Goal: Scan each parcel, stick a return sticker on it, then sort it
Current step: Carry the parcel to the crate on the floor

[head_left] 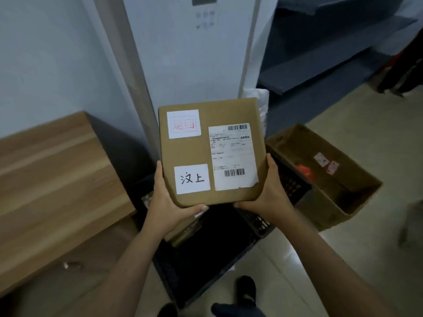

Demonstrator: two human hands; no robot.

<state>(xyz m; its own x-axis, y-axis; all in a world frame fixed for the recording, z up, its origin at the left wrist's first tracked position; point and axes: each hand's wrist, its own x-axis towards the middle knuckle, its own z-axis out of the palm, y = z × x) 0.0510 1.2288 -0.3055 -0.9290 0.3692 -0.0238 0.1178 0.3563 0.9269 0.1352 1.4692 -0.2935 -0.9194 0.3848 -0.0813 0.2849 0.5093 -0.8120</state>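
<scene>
A brown cardboard parcel (207, 124) is held up in front of me, above a black plastic crate (206, 250). Its top face carries a white sticker with red characters (184, 124), a white sticker with black handwriting (192, 179) and a shipping label with barcodes (233, 156). My left hand (166, 202) grips the parcel's lower left corner, thumb along the near edge. My right hand (266, 195) grips the lower right corner, fingers up the side.
A wooden table (52, 179) stands at the left. An open cardboard box (325, 179) sits on the floor to the right of the crate, with a red item inside. Dark shelves (320, 65) rise at the back right. My feet (242, 291) show below.
</scene>
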